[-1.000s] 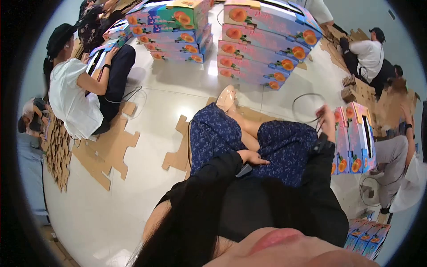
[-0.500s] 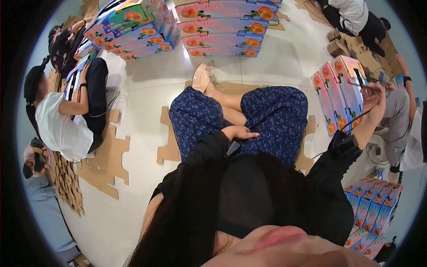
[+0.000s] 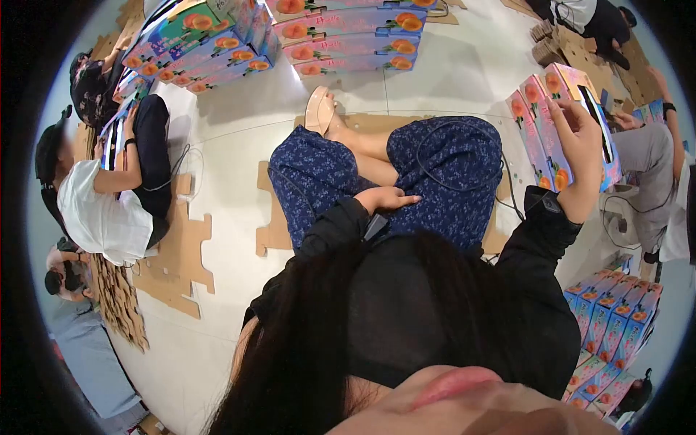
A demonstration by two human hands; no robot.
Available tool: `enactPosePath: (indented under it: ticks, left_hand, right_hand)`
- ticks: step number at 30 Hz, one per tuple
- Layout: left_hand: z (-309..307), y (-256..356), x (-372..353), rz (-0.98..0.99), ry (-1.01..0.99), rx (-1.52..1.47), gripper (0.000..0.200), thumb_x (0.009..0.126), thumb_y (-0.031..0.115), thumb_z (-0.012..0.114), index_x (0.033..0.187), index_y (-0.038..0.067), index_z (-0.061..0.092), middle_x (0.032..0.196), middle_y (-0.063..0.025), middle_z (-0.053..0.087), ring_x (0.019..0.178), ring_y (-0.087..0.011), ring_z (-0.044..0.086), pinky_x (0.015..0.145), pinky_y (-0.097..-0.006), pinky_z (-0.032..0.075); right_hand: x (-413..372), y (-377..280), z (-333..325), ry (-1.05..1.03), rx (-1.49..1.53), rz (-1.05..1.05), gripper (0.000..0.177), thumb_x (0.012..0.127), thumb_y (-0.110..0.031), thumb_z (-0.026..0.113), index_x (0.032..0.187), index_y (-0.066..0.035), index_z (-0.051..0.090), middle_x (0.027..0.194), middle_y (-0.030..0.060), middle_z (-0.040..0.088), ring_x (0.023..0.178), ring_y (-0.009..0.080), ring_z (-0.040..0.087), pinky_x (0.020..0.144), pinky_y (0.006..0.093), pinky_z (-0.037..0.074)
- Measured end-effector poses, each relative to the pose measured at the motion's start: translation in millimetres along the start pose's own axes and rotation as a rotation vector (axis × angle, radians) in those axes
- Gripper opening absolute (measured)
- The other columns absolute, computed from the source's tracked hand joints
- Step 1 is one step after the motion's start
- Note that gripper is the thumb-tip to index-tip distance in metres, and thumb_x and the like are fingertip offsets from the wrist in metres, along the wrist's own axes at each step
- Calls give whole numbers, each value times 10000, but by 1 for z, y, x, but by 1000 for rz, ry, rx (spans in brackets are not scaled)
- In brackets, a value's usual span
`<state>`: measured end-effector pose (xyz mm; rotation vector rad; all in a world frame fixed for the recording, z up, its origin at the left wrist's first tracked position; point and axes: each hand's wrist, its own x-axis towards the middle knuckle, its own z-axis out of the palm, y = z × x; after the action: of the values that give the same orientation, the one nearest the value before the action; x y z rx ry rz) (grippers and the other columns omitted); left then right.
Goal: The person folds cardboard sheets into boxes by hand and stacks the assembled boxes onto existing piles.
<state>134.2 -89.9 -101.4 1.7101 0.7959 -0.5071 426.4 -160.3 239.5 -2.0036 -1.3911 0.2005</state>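
Note:
My left hand (image 3: 389, 199) lies on the lap of a dark blue patterned garment (image 3: 449, 156), its fingers stretched out and holding nothing. On the right, my right hand (image 3: 580, 141) is raised in front of several upright fruit-printed cardboard boxes (image 3: 535, 130). Its fingers are apart and slightly bent, near the top of the boxes. Whether the fingertips touch a box cannot be made out. A dark device (image 3: 551, 204) sits on my right wrist, and a thin black cable (image 3: 420, 156) loops over the lap.
Stacks of fruit-printed boxes (image 3: 351, 40) stand ahead, with others (image 3: 612, 312) at lower right. Flat cardboard pieces (image 3: 174, 254) lie on the floor. A person in a white top (image 3: 101, 210) sits left; another person's grey-trousered leg (image 3: 638, 163) is beside the right boxes.
My right hand has turned and shifted left across the front of the boxes. The cable now loops over my lap. My left hand stays on the lap. The view has shifted slightly.

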Motion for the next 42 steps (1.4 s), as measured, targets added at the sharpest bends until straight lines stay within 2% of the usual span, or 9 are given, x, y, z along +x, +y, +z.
enactPosePath:
  ticks: [10, 16, 22, 23, 26, 32, 37, 40, 42]
  left_hand:
    - [-3, 3, -3, 25, 19, 44, 991, 841, 838, 435, 1294, -25, 617, 1316, -237, 604, 1240, -369, 557, 1057, -414, 403]
    - [-9, 6, 1, 91, -104, 82, 1104, 820, 871, 399, 1354, -85, 534, 1438, -264, 495, 1362, -379, 449, 1133, -425, 330]
    - [-7, 4, 9, 61, -120, 138, 1117, 805, 896, 350, 1388, -41, 525, 1488, -238, 451, 1372, -379, 430, 1150, -435, 293]
    - [0, -1, 21, 87, -40, 129, 1036, 825, 862, 392, 1296, -35, 611, 1387, -243, 555, 1304, -401, 495, 1093, -431, 354]
    - [5, -3, 38, 75, -88, 101, 1033, 833, 847, 410, 1346, -37, 565, 1406, -234, 541, 1281, -390, 515, 1066, -432, 384]
    - [2, -5, 51, 43, -208, -44, 1005, 831, 813, 494, 1372, -34, 538, 1414, -195, 549, 1254, -318, 542, 1037, -394, 412]
    - [-5, -2, 38, 93, -235, -16, 995, 860, 808, 446, 1412, -19, 493, 1428, -204, 521, 1267, -356, 515, 1034, -432, 409]
    - [-12, -3, 38, 112, -350, -45, 1099, 789, 865, 473, 1471, 4, 427, 1456, -179, 509, 1332, -318, 470, 1093, -422, 364]
    - [-15, 4, 18, 65, -320, -105, 973, 842, 790, 505, 1394, -11, 500, 1357, -193, 578, 1243, -311, 545, 1040, -421, 417]
  right_hand:
    - [9, 5, 61, -24, 31, -393, 159, 894, -142, 696, 916, 15, 693, 794, 99, 704, 714, 157, 660, 677, 289, 503]
    - [34, -56, 114, -2, 105, -742, 33, 802, -31, 704, 826, -21, 684, 883, 118, 681, 883, 286, 654, 804, 350, 506]
    - [88, -107, 153, -129, -73, -908, 371, 796, -143, 737, 1148, -63, 652, 1271, 173, 588, 1230, 365, 525, 1033, 431, 427]
    - [105, -112, 159, -157, -118, -937, 436, 792, -158, 745, 1205, -69, 637, 1315, 183, 567, 1274, 376, 499, 1063, 442, 408]
    - [178, -109, 187, -84, -239, -1026, 619, 778, -202, 762, 1349, -81, 556, 1406, 212, 502, 1349, 400, 428, 1117, 469, 354]
    - [286, -194, 190, 345, -626, -983, 691, 786, -366, 738, 1384, -101, 517, 1460, 223, 446, 1365, 403, 409, 1090, 483, 390]
    - [361, -244, 232, 499, -468, -908, 661, 875, -546, 616, 1185, 37, 639, 1222, 259, 621, 1213, 429, 530, 1034, 468, 425]
    - [370, -253, 271, 366, -552, -757, 671, 938, -595, 472, 1235, -18, 644, 1227, 267, 628, 1200, 439, 548, 1017, 483, 430]
    - [402, -216, 316, 67, -442, -676, 657, 984, -603, 328, 1277, -109, 647, 1237, 242, 638, 1188, 433, 570, 1006, 495, 434]
